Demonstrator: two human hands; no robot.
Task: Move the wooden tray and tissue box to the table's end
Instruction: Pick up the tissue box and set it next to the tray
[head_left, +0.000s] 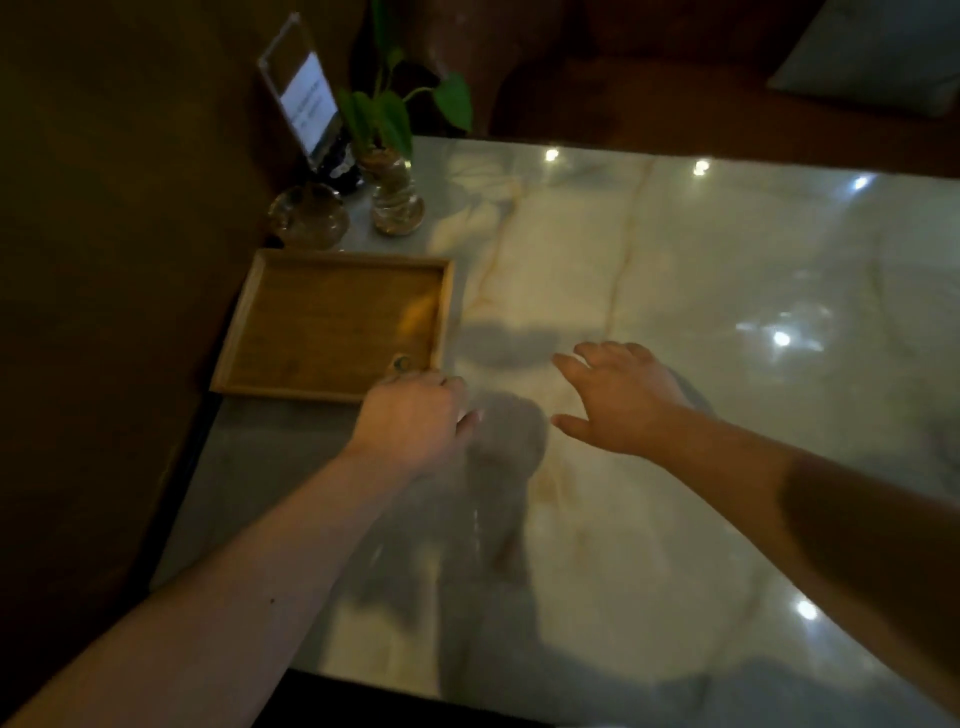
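A shallow wooden tray (322, 322) lies flat at the left edge of the marble table (675, 291), against the brown wall. It holds nothing but a small round dark object near its near right corner. My left hand (415, 415) is at that corner, its fingers curled over the near rim. My right hand (618, 395) hovers over the marble to the right of the tray, fingers spread, holding nothing. No tissue box is in view.
Beyond the tray stand a round glass ball (309, 215), a glass vase with a green plant (397, 192) and a clear acrylic sign holder (309, 98). A brown upholstered seat with a pale cushion (883, 52) lies past the table's far edge.
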